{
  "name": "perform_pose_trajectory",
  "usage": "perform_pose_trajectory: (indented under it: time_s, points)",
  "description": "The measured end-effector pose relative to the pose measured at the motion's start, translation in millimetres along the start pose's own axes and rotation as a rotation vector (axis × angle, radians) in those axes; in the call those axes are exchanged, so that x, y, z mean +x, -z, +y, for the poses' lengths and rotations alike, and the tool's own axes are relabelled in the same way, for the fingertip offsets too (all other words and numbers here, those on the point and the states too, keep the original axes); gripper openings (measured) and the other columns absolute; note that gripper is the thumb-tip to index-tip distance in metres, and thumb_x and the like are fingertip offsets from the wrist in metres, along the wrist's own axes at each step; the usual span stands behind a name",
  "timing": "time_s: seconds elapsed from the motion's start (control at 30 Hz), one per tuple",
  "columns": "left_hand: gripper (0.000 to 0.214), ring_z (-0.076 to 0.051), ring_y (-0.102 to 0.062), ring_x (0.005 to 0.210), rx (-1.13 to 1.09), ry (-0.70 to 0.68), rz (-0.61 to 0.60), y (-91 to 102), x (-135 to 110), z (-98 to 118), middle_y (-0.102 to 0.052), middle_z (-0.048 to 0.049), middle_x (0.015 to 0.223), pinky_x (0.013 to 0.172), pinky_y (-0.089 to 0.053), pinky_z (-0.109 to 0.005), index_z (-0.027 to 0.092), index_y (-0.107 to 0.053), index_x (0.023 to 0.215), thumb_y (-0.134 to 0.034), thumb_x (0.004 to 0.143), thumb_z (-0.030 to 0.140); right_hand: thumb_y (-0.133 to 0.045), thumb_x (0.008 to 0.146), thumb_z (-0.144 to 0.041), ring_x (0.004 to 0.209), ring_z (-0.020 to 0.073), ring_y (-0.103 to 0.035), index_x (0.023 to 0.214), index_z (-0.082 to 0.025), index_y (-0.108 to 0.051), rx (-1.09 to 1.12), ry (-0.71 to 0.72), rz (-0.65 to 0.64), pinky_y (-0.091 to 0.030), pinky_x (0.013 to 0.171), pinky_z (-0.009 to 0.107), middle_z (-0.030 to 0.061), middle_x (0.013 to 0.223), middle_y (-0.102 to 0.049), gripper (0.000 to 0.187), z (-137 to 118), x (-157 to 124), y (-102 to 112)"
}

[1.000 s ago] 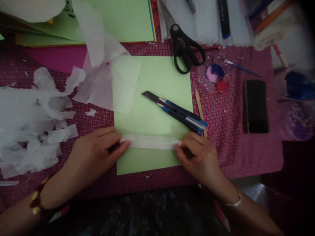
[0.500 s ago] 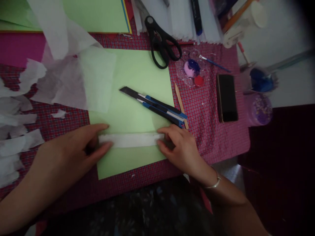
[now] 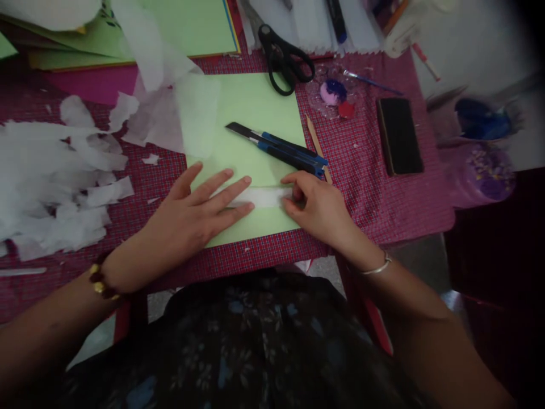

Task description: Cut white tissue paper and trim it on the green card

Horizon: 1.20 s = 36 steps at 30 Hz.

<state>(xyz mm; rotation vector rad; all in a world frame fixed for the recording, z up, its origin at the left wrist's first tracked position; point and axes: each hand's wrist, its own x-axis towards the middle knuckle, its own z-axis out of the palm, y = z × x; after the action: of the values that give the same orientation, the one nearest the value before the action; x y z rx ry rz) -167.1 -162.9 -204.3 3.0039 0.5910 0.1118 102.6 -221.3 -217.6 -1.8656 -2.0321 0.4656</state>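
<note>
A narrow white paper strip (image 3: pixel 268 197) lies across the lower part of a light green sheet (image 3: pixel 259 224). My left hand (image 3: pixel 198 213) rests flat with its fingers spread, covering the strip's left part. At the strip's right end, my right hand (image 3: pixel 319 204) pinches it between thumb and fingers. Just above the hands a blue and black utility knife (image 3: pixel 281 149) lies slantwise on the green sheet, its dark blade pointing left. Black-handled scissors (image 3: pixel 284 59) rest over the sheet's upper right corner. Thin translucent white paper (image 3: pixel 198 113) overlaps its upper left.
Torn white paper pieces (image 3: pixel 51 187) are heaped at left. On the right are a pointed wooden stick (image 3: pixel 317 145), a phone (image 3: pixel 399 136), a paint palette (image 3: pixel 334 94), a thin brush (image 3: pixel 374 82) and a purple tub (image 3: pixel 489 173). Green sheets (image 3: pixel 183 25) lie at the back.
My left hand has gone from pinching the strip's left end to lying flat and spread over it. My right hand still pinches the right end. The camera view has shifted.
</note>
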Motion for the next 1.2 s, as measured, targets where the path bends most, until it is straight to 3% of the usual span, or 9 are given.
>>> perform_pose_trajectory:
  time_s: [0.13,0.27,0.4,0.57,0.73,0.87,0.97,1.1,1.2]
  points:
    - [0.042,-0.024,-0.023,0.149,-0.025,0.023,0.019,-6.0,7,-2,-0.034,0.0021,0.16,0.121,-0.011,-0.053,0.032,-0.059,0.13,-0.038,0.098,0.014,-0.056,0.088,-0.024,0.112,0.0305,-0.06,0.126,-0.016,-0.058,-0.089,0.132,0.112,-0.046,0.096,0.047,0.0152,0.123,-0.064,0.038,-13,-10,5]
    - [0.038,-0.026,-0.026,0.148,-0.029,0.08,0.009,-8.3,15,3,-0.033,0.0028,0.16,0.121,-0.011,-0.051,0.03,-0.064,0.124,-0.042,0.096,0.018,-0.054,0.094,-0.036,0.146,0.03,-0.031,0.146,-0.016,-0.042,-0.134,0.361,0.043,-0.022,0.12,0.054,0.0144,0.156,-0.039,0.057,-31,-28,-7]
    - [0.041,-0.031,-0.03,0.146,0.012,0.165,0.032,-7.1,3,8,-0.038,-0.0068,0.157,0.119,-0.02,-0.056,0.028,-0.065,0.126,-0.047,0.093,0.015,-0.053,0.094,-0.047,0.149,0.0287,-0.028,0.15,-0.01,-0.037,-0.18,0.402,-0.066,-0.022,0.123,0.048,0.0181,0.159,-0.032,0.069,-31,-44,-21]
    - [0.034,-0.037,-0.04,0.139,0.083,0.316,0.127,-2.7,-38,6,-0.049,-0.0141,0.148,0.113,-0.032,-0.063,0.022,-0.071,0.115,-0.052,0.088,0.014,-0.052,0.095,-0.045,0.148,0.0277,-0.031,0.15,-0.012,-0.037,-0.212,0.38,-0.034,-0.027,0.121,0.05,0.0154,0.158,-0.034,0.066,-10,-63,-19]
    - [0.027,-0.037,-0.051,0.129,0.157,0.344,0.106,21.5,-56,7,-0.06,-0.0076,0.137,0.107,-0.039,-0.062,0.02,-0.074,0.098,-0.048,0.091,0.025,-0.055,0.094,-0.038,0.143,0.0284,-0.039,0.146,-0.019,-0.046,-0.121,0.37,-0.004,-0.035,0.117,0.053,0.0118,0.153,-0.044,0.056,3,-77,-8]
    - [0.033,-0.024,-0.063,0.104,0.013,0.322,0.078,37.4,-24,3,-0.07,-0.0068,0.111,0.095,-0.05,-0.043,0.017,-0.069,0.102,-0.041,0.096,0.03,-0.051,0.094,-0.026,0.119,0.0252,-0.061,0.131,-0.021,-0.059,0.045,0.284,0.186,-0.049,0.103,0.048,0.0101,0.128,-0.067,0.038,11,-57,18]
    - [0.034,-0.023,-0.063,0.102,-0.072,0.206,0.016,30.9,19,-2,-0.069,-0.01,0.109,0.092,-0.05,-0.039,0.015,-0.066,0.11,-0.04,0.097,0.032,-0.053,0.092,-0.022,0.114,0.0271,-0.061,0.124,-0.017,-0.063,0.015,0.237,0.296,-0.049,0.101,0.047,0.0124,0.12,-0.068,0.034,16,-22,33]
    - [0.035,-0.027,-0.06,0.106,-0.052,0.158,-0.097,13.3,60,0,-0.064,-0.0139,0.112,0.095,-0.048,-0.041,0.013,-0.062,0.118,-0.048,0.092,0.031,-0.058,0.085,-0.015,0.118,0.0309,-0.057,0.126,-0.013,-0.06,-0.15,0.236,0.124,-0.045,0.103,0.048,0.0158,0.126,-0.063,0.041,21,22,28]
    - [0.037,-0.026,-0.061,0.099,-0.097,0.24,-0.123,7.5,61,3,-0.061,-0.0147,0.114,0.085,-0.05,-0.038,0.014,-0.06,0.12,-0.052,0.09,0.034,-0.056,0.086,-0.016,0.118,0.0317,-0.055,0.129,-0.014,-0.058,-0.224,0.249,0.046,-0.044,0.102,0.048,0.0156,0.123,-0.062,0.043,22,41,18]
